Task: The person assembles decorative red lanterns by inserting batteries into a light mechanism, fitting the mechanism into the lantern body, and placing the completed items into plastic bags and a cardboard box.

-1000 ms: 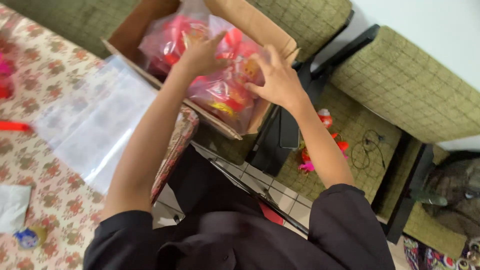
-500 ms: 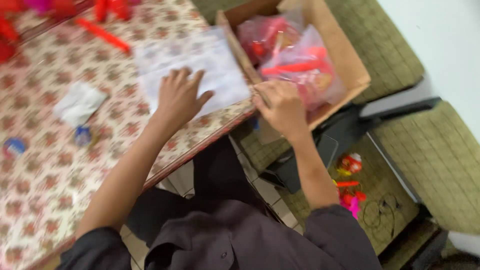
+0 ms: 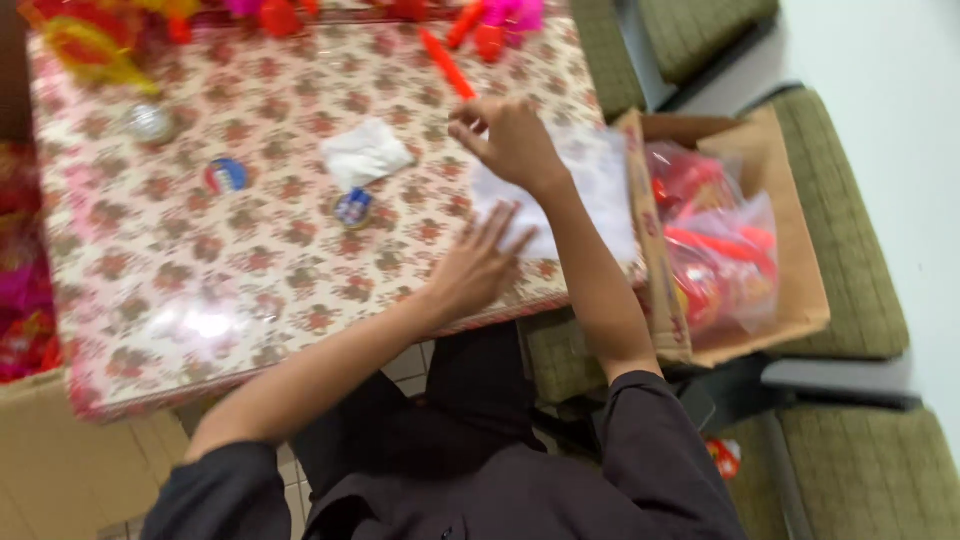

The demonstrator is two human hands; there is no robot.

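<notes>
On the flowery tabletop [image 3: 180,300] there's a crumpled white tissue [image 3: 365,153], then the left hand [image 3: 478,268] lying flat, fingers spread, on a clear plastic bag [image 3: 600,190]. Right hand [image 3: 510,140] pinches the bag's far edge, loose grip. Cardboard box [image 3: 800,270] sits right.

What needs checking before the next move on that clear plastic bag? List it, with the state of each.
1. Left hand flat on the near edge of the clear plastic bag: ok.
2. Right hand at the bag's far edge, fingers curled there: ok; whether they pinch the film, cannot tell.
3. Bag fully on the floral table: not ok, its right side reaches the table edge by the cardboard box.
4. Bag empty and flat: cannot tell, the film is blurred.
5. Red stick clear of the bag: ok, it lies just beyond the right hand.
6. White crumpled paper clear of the bag: ok, apart to its left.
</notes>
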